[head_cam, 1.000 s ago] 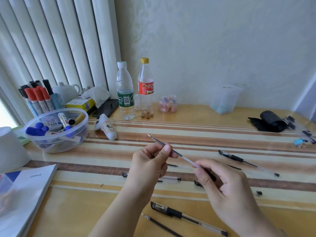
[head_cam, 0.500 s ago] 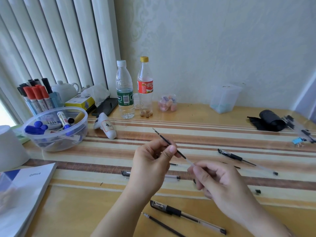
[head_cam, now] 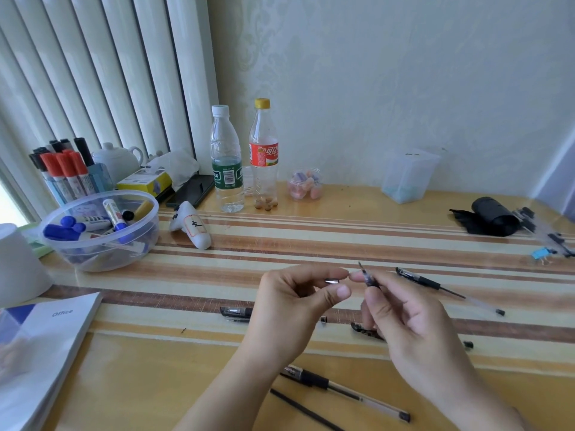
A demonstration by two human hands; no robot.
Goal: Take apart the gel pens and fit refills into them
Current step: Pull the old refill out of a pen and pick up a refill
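My right hand point(head_cam: 401, 318) grips a gel pen barrel point(head_cam: 369, 279) with the refill's tip sticking up out of its front end. My left hand point(head_cam: 295, 297) pinches a small metal tip cone point(head_cam: 333, 280) between thumb and forefinger, just left of the barrel. Both hands hover above the striped table. A capped black gel pen point(head_cam: 448, 290) lies to the right. Another gel pen point(head_cam: 345, 391) and a loose black refill point(head_cam: 306, 410) lie near the front edge. More pen parts point(head_cam: 236, 313) lie under my hands, partly hidden.
A clear bowl of markers point(head_cam: 99, 231) and a cup of markers point(head_cam: 67, 172) stand at the left. Two bottles point(head_cam: 227, 160) stand at the back. A white booklet point(head_cam: 40, 343) lies front left, a black roll point(head_cam: 494, 220) far right, a clear box point(head_cam: 407, 175) behind.
The refill that stuck out far to the upper left now sits inside the barrel in my right hand. My left hand let go of the refill and now holds the metal tip cone.
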